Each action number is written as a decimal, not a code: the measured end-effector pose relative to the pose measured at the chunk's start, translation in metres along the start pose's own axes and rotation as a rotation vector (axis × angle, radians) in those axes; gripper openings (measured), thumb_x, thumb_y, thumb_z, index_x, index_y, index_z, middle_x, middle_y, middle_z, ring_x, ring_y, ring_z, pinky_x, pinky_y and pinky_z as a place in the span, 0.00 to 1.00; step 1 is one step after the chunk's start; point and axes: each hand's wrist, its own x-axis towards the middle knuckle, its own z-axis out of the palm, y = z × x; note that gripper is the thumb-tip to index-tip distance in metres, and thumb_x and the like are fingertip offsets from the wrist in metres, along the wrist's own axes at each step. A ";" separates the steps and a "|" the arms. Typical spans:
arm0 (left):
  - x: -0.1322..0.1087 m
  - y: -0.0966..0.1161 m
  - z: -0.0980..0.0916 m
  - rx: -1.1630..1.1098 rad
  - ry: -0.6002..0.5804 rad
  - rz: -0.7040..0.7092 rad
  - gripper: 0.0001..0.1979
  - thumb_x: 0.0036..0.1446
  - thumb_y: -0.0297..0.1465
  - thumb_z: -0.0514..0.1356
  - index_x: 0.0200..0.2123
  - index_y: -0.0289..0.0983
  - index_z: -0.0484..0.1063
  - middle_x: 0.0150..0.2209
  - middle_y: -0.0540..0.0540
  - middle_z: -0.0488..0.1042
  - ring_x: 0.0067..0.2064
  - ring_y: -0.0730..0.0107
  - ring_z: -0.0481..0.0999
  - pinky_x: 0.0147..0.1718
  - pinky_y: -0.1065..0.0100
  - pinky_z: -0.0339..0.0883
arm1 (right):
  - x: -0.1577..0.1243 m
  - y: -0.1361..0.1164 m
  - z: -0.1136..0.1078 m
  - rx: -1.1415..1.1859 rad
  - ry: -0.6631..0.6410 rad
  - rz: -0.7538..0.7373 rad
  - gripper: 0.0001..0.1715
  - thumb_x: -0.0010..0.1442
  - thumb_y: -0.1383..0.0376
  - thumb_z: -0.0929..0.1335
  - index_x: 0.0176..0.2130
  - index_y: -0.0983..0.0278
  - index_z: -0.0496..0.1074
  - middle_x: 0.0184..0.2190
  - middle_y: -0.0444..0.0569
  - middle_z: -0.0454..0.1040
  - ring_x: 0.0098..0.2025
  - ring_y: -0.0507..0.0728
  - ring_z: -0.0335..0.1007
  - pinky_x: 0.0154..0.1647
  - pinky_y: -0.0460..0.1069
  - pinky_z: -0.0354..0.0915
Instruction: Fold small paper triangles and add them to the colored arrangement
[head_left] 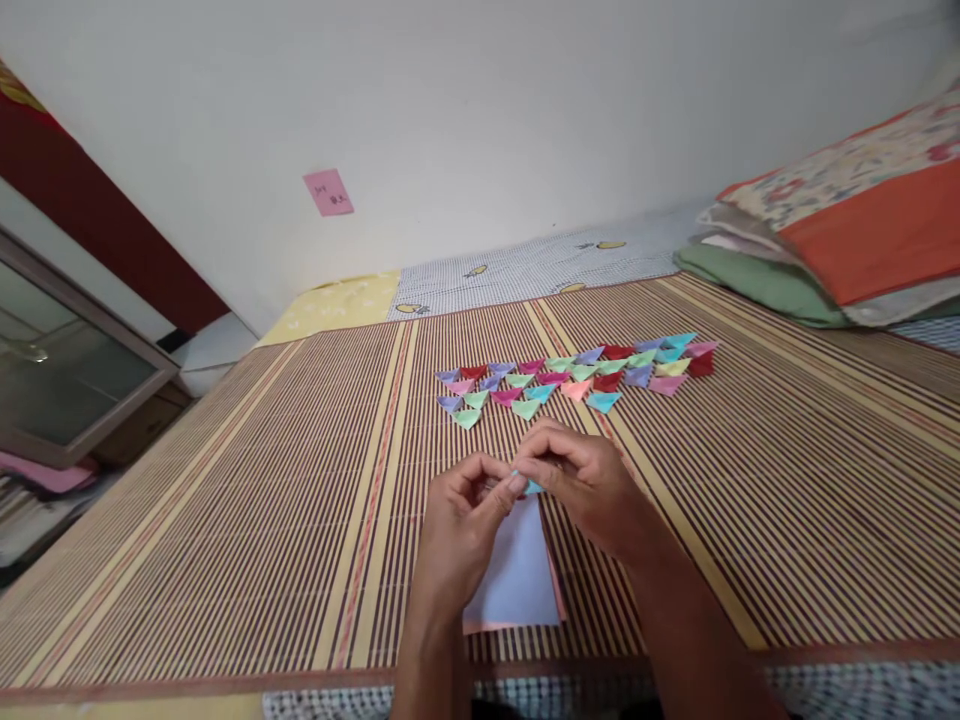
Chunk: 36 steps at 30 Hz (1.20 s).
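Between my two hands is a small piece of turquoise folded paper [533, 488], mostly covered by fingers. My left hand [469, 505] pinches its left side with thumb and forefinger. From the right, my right hand [577, 475] pinches the same piece, fingertips touching those of the left. Under the hands lies a stack of paper sheets [517, 575], lavender-blue on top with a pinkish edge showing below. Beyond the hands, several small folded paper triangles [553, 379] in green, pink, red, purple, turquoise and yellow lie in loose rows.
Everything lies on a striped bamboo mat [285, 500] over a bed. Folded bedding and an orange floral pillow [885, 230] are piled at the right. A pink note [328, 192] is stuck to the white wall [487, 120]. A glass-fronted cabinet [67, 350] stands at the left.
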 end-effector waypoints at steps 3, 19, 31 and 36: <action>0.000 -0.002 -0.002 -0.019 0.003 -0.017 0.10 0.55 0.35 0.69 0.28 0.36 0.77 0.26 0.50 0.72 0.29 0.72 0.67 0.30 0.70 0.59 | 0.000 0.000 0.002 0.020 -0.031 0.011 0.09 0.65 0.65 0.69 0.31 0.63 0.76 0.31 0.44 0.73 0.35 0.54 0.69 0.38 0.49 0.64; 0.003 -0.010 -0.003 -0.231 0.258 0.035 0.08 0.55 0.32 0.69 0.26 0.37 0.76 0.25 0.52 0.74 0.29 0.74 0.69 0.33 0.72 0.62 | -0.001 -0.001 0.012 0.115 -0.037 0.178 0.08 0.64 0.63 0.70 0.34 0.63 0.76 0.27 0.42 0.72 0.29 0.51 0.65 0.29 0.46 0.59; 0.000 -0.003 -0.003 -0.148 0.149 -0.008 0.08 0.53 0.34 0.71 0.30 0.35 0.79 0.29 0.48 0.78 0.32 0.71 0.73 0.34 0.71 0.65 | -0.003 0.000 0.000 0.093 -0.071 0.172 0.15 0.66 0.60 0.69 0.29 0.63 0.72 0.23 0.40 0.65 0.27 0.50 0.59 0.28 0.46 0.55; -0.003 0.000 -0.004 -0.106 0.135 -0.015 0.08 0.54 0.35 0.70 0.30 0.36 0.79 0.29 0.48 0.78 0.33 0.69 0.73 0.35 0.70 0.65 | -0.003 -0.004 -0.003 0.024 -0.098 0.119 0.18 0.67 0.60 0.67 0.26 0.63 0.69 0.22 0.40 0.63 0.26 0.51 0.57 0.27 0.47 0.54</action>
